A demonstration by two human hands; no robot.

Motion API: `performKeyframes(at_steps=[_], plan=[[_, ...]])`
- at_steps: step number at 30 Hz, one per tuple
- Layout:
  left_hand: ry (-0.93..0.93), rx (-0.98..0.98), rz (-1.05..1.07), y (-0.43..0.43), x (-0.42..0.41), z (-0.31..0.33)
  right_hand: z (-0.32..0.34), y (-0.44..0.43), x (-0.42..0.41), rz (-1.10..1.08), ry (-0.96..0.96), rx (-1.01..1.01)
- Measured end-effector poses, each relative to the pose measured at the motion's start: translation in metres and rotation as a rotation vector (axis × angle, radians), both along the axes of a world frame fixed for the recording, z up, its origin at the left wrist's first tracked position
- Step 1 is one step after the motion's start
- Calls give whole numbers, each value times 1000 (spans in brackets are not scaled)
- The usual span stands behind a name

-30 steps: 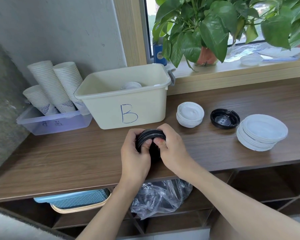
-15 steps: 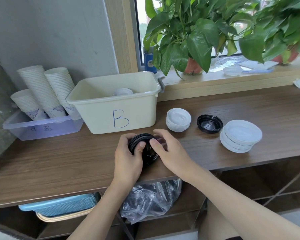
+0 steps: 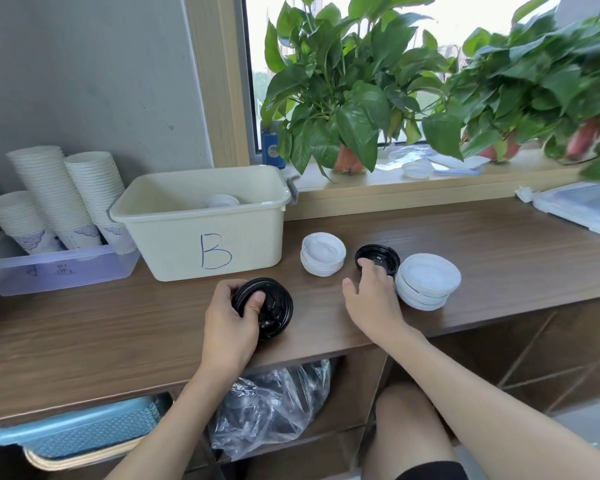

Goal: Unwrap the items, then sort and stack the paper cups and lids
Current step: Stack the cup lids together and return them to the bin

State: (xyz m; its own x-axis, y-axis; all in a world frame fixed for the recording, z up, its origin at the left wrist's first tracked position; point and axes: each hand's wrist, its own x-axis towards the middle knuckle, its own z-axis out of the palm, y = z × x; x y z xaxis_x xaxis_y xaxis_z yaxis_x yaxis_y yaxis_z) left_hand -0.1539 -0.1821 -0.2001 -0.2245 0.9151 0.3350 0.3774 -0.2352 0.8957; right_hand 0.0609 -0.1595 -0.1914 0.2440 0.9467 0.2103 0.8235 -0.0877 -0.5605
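While the left hand [image 3: 230, 329] grips the black lid stack [image 3: 278, 306] with curled fingers, I see the right hand [image 3: 373, 294], fingers loosely spread, touching the single black lid [image 3: 383, 254].

The right hand [image 3: 371, 292] has left the black lid stack [image 3: 269, 308] and now reaches the single black lid [image 3: 378, 259].

A handwritten blue "B" stands on the cream bin's [image 3: 201, 230] front wall.
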Motion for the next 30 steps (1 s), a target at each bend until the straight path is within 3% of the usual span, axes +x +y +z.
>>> performKeyframes(at_steps=[8, 13, 17, 19, 23, 30], plan=[[5, 8, 6, 0, -1, 0, 0, -29, -2, 19, -29, 150], [-3, 15, -20, -2, -4, 3, -4, -38, -1, 99, -123, 83], [-44, -4, -86, -9, -8, 6, -6, -42, -6, 93, 9, 201], [-73, -24, -120, -9, -11, 6, -4, -39, -10, 5, 94, 145], [-177, -78, -151, -8, -14, 5, -1, -28, -21, -35, 78, -3], [-200, -91, -248, -8, -15, 5, -7, -16, -47, 57, 525, 56]])
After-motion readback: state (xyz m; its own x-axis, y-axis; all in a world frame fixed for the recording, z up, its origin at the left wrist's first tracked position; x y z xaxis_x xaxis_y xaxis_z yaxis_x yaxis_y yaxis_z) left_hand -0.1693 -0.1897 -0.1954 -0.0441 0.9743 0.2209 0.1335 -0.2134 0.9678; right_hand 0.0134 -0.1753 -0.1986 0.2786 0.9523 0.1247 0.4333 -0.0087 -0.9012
